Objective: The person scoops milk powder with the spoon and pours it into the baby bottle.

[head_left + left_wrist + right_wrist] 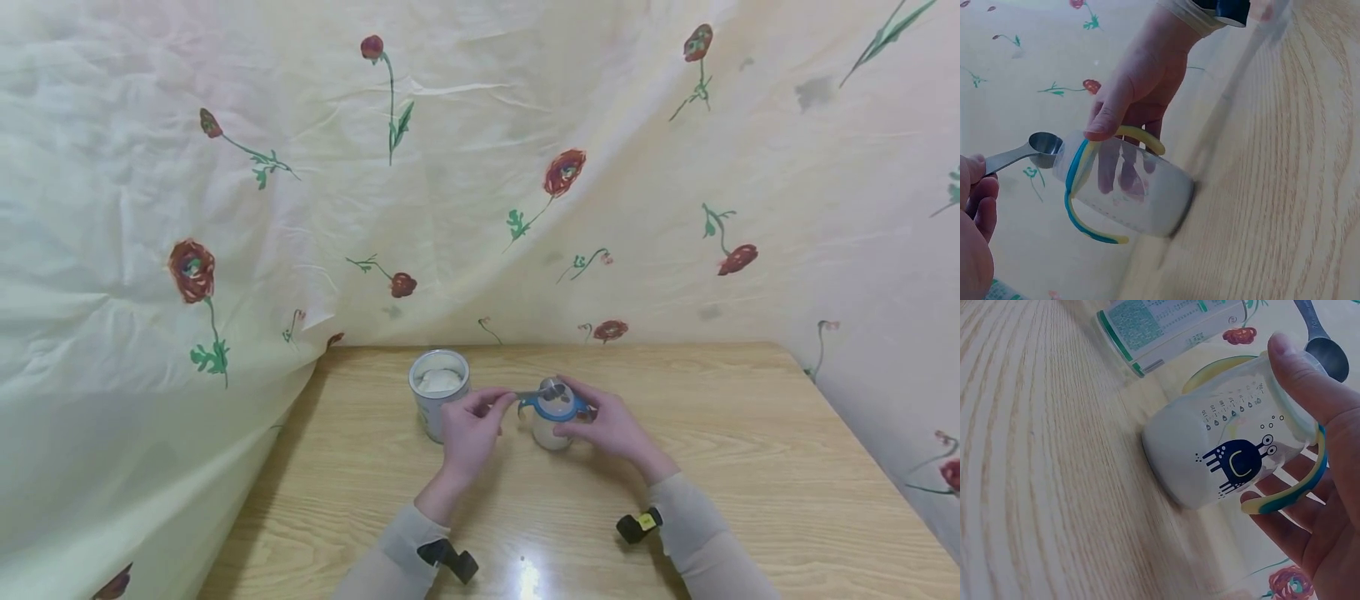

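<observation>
My left hand [471, 429] pinches the handle of a metal measuring spoon [1045, 147]. The spoon's round bowl is at the mouth of a clear baby bottle [1210, 437], overlapping its rim in the head view. Whitish contents fill the lower part of the bottle, which stands upright on the table. It carries a printed scale, a dark blue cartoon creature and a ring with two blue-and-yellow handles [1079, 165]. My right hand [611, 421] grips the bottle from the right, thumb near the collar and fingers around the far side and a handle.
Just left of the bottle, behind my left hand, stands an open can [431, 417] with white powder inside. A wood-grain table [720, 433] lies under everything. Cloth with red flowers [465, 208] hangs behind the table and along its sides.
</observation>
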The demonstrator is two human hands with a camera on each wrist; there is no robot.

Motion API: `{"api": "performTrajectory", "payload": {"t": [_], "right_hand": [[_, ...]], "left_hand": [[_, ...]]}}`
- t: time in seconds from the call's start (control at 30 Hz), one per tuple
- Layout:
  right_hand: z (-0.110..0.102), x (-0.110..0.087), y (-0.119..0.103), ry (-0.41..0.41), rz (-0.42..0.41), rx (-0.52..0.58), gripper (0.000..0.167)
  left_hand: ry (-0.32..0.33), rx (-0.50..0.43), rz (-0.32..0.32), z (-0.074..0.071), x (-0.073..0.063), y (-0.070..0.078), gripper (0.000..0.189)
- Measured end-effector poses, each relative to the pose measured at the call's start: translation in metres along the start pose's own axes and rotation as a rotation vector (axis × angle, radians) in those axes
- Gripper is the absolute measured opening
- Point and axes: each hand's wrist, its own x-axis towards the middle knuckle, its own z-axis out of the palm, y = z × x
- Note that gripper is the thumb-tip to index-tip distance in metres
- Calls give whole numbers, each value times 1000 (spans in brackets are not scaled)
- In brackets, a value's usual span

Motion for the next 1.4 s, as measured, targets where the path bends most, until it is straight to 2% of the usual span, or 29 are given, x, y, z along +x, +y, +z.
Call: {"api": "performTrajectory", "payload": {"t": [0.07,0.2,0.4,0.6,0.73,0.87,0.97,1.1,1.2,1.4], "right_hand": [[-1,0,-1,-10,-4,27,97],[-4,0,-5,-17,-33,85,102],[-9,-1,-14,9,-80,72,101],[-10,-1,-25,40,-99,63,91],[-10,0,-36,72,-85,55,83],[-8,3,-50,120,-67,34,76],[-4,5,-63,159,-80,30,71],[5,11,-80,186,-155,63,65],[14,17,-90,193,-205,86,61],[35,29,-112,198,-242,143,58]], "left_hand": [[8,-27,-46,-1,1,2,8],[30,-37,-91,-4,3,4,9],[71,-92,-143,-11,7,5,12],[116,-171,-161,-25,13,8,14],[164,-153,-183,-36,15,10,17],[242,-134,-214,-48,18,11,16],[304,-145,-233,-58,21,11,17],[372,-167,-257,-72,23,10,18],[401,-160,-257,-82,23,8,19],[425,-142,-250,-100,22,2,22]]}}
